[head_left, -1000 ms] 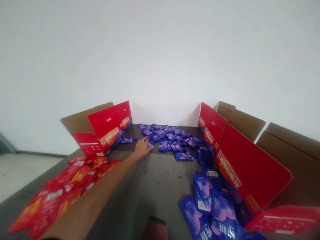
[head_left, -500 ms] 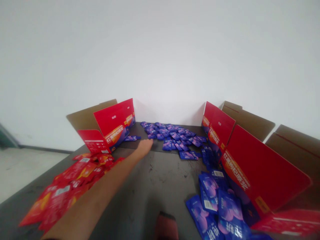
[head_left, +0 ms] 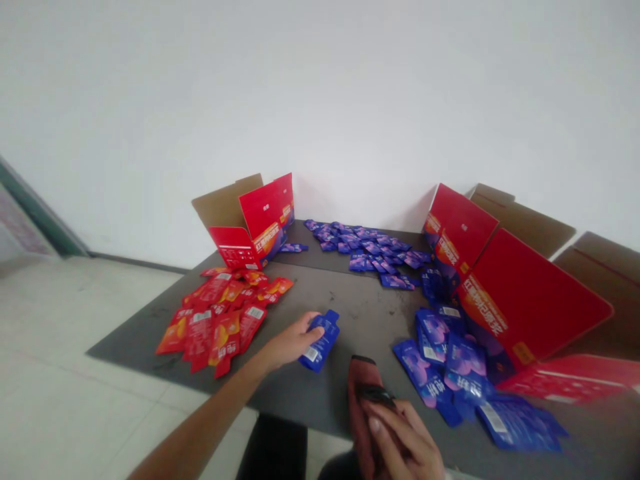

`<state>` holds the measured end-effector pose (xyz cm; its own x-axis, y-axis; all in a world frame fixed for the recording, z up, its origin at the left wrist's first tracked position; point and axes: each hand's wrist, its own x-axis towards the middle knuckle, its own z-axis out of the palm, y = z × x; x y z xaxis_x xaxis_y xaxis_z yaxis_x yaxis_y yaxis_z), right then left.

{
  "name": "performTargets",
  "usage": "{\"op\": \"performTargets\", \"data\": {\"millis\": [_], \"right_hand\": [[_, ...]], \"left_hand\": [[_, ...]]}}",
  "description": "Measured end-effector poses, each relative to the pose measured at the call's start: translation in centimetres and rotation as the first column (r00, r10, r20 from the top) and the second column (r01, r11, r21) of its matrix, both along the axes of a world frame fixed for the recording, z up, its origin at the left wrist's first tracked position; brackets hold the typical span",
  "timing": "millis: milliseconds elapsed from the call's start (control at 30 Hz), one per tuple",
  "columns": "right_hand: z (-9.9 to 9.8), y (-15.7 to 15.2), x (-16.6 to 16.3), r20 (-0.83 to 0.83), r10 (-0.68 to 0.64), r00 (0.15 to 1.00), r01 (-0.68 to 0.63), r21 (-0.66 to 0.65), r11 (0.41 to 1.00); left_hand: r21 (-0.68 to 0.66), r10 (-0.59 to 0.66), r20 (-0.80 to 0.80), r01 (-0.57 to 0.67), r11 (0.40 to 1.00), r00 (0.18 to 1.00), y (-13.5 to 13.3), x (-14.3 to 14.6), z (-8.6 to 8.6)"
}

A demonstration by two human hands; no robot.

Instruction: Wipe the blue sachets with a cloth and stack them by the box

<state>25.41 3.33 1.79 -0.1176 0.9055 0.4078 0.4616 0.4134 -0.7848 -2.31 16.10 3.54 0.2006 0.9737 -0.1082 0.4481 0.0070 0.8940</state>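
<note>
Left hand [head_left: 293,343]: one blue pouch [head_left: 323,348]; right hand [head_left: 414,443]: seemingly one maroon item [head_left: 360,381].

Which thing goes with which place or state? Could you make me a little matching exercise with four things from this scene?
1. Left hand
2. Red pouches
3. Right hand
4. Left-side red box

A. Holding a dark red object
B. Flaps raised
C. Holding a blue pouch
D. Piled on the left of the table

Right pairs: 1-C, 2-D, 3-A, 4-B
</note>
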Motion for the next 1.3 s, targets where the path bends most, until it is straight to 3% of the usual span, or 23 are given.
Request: {"op": "performTargets", "data": {"millis": [133,267,400,467,567,667,733,833,900,1000,1133,1233,1300], "right_hand": [[0.8,-0.1,0.3,0.039,-0.003,0.999,0.004,-0.045,0.999],[0.8,-0.5,0.0,0.036,-0.031,0.999,0.034,-0.097,0.995],[0.3,-0.5,0.0,0.026,-0.101,0.995,0.104,-0.115,0.988],[0.8,0.1,0.0,0.007,-0.169,0.986,0.169,-0.099,0.981],[3.1,1.7,-1.0,-0.011,-0.23,0.973,0.229,-0.041,0.973],[5.9,3.8,-3.6,0.07,-0.14,0.988,0.137,0.052,0.989],[6.7,4.8,-5.9,0.211,0.022,0.977,-0.041,0.087,0.995],[5.5,6.2,-8.9,0.493,0.241,0.836,-0.316,0.073,0.946],[4.0,7.6,-9.8,0.611,0.278,0.741,-0.395,0.061,0.917],[3.0,11.0,-9.3,0.682,0.211,0.7,-0.353,0.075,0.932],[4.7,14.8,-7.7,0.727,0.079,0.682,-0.213,0.094,0.973],[6.2,12.9,-8.0,0.7,0.049,0.712,-0.196,0.131,0.972],[6.1,10.0,-8.8,0.688,0.122,0.715,-0.275,0.116,0.954]], "left_hand": [[0.053,0.029,-0.046,-0.027,0.998,0.999,-2.8,-0.7,-1.7],[0.253,0.059,-0.247,0.006,0.967,0.967,-5.5,0.1,-1.5],[0.532,0.126,-0.428,0.137,0.836,0.895,-9.8,0.7,-0.7],[0.578,0.11,-0.507,0.243,0.779,0.855,-11.8,0.5,-0.7],[0.606,0.078,-0.585,0.371,0.704,0.807,-13.6,-0.2,-1.4],[0.641,0.079,-0.594,0.412,0.648,0.801,-14.1,-0.9,-2.6],[0.662,0.081,-0.577,0.407,0.629,0.813,-14.0,-1.2,-3.3],[0.684,0.086,-0.549,0.389,0.617,0.831,-13.9,-1.4,-4.2],[0.691,0.088,-0.542,0.384,0.612,0.836,-13.9,-1.4,-4.5],[0.699,0.073,-0.546,0.405,0.59,0.835,-13.8,-1.4,-4.4],[0.717,0.073,-0.529,0.399,0.572,0.845,-13.6,-1.4,-4.1],[0.729,0.085,-0.498,0.364,0.579,0.863,-13.7,-1.3,-4.3],[0.721,0.083,-0.481,0.34,0.604,0.873,-13.8,-1.1,-4.4]]}}
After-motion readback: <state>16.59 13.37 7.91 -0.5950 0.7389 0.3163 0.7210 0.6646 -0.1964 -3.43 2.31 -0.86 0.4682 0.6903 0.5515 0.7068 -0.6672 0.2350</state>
